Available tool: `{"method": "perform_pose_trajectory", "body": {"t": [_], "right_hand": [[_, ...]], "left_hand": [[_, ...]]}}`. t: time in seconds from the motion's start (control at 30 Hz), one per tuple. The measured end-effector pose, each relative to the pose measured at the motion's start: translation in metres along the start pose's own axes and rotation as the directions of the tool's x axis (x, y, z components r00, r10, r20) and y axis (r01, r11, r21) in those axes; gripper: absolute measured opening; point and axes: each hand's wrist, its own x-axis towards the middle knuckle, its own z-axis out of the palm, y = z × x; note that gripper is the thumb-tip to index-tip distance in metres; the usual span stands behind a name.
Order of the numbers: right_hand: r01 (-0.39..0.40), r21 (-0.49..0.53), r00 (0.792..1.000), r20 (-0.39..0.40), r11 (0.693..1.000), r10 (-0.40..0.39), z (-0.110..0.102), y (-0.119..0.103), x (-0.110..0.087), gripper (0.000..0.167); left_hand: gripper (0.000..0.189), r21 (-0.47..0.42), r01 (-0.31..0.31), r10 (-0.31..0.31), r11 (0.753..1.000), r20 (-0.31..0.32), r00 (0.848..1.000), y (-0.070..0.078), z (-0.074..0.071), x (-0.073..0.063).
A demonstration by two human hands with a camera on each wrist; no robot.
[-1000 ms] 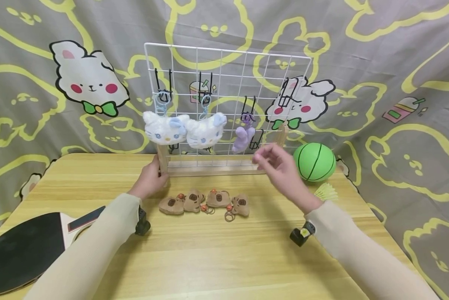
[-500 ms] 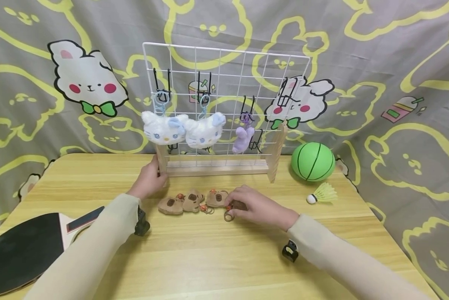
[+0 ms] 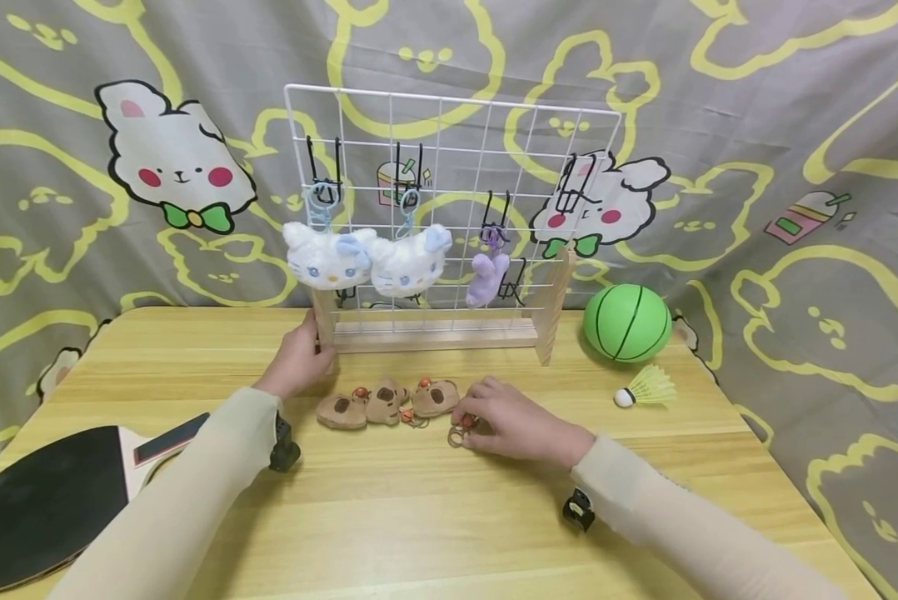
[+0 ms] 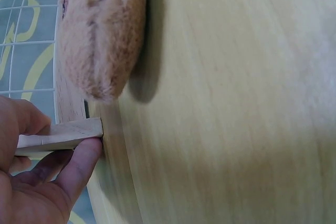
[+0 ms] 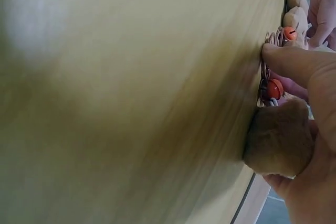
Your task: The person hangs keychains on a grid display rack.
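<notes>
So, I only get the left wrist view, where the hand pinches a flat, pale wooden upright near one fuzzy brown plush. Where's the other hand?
Observer: The right hand is over the rightmost brown plush keychain in the row.
Operator: And what hangs on the white wire grid?
Observer: Two fluffy white cat-head plushes with blue bows and one small purple plush, all from black hooks.
Operator: Anything past the grid's right end?
Observer: Yes, a round green ball with black lines, behind a yellow shuttlecock with a white tip.
</notes>
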Motion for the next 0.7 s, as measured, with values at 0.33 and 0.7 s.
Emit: {"method": "perform_pose_trajectory", "body": {"t": [0.33, 0.7], "right_hand": [[-0.082, 0.136, 0.996, 0.028, 0.987, 0.079, 0.0031, -0.0005, 0.0001, 0.017], [-0.12, 0.407, 0.991, 0.002, 0.906, 0.131, 0.0055, 0.0068, -0.0032, 0.009]], "left_hand": [[0.07, -0.006, -0.009, 0.009, 1.0, -0.007, 1.0, 0.0001, -0.0001, 0.0002], [0.068, -0.004, -0.002, 0.002, 1.0, -0.002, 1.0, 0.0023, -0.0002, -0.0008]]}}
